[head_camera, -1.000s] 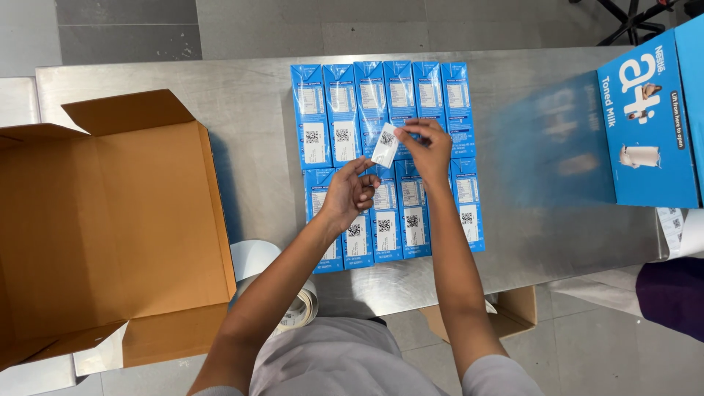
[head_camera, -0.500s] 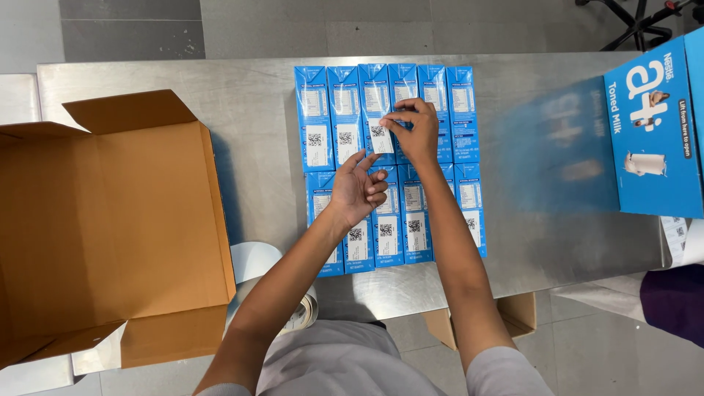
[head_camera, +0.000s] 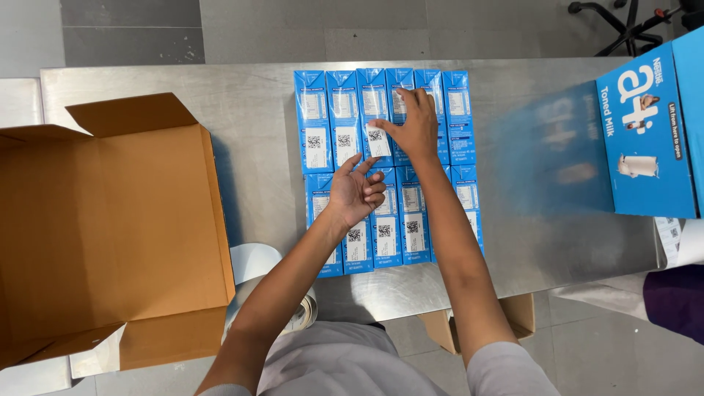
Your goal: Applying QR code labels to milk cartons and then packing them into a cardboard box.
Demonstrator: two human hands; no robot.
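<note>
Steel table (head_camera: 242, 110), grey tiled floor (head_camera: 293, 29)

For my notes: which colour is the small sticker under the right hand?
White with a black square code, small sticker, head view.

head view, steeply down, close

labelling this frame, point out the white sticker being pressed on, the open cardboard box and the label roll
white sticker (head_camera: 378, 141), head view, its middle, on a blue carton
open cardboard box (head_camera: 110, 227), head view, bare inner floor
label roll (head_camera: 253, 265), head view, its white top left of the left forearm
</note>
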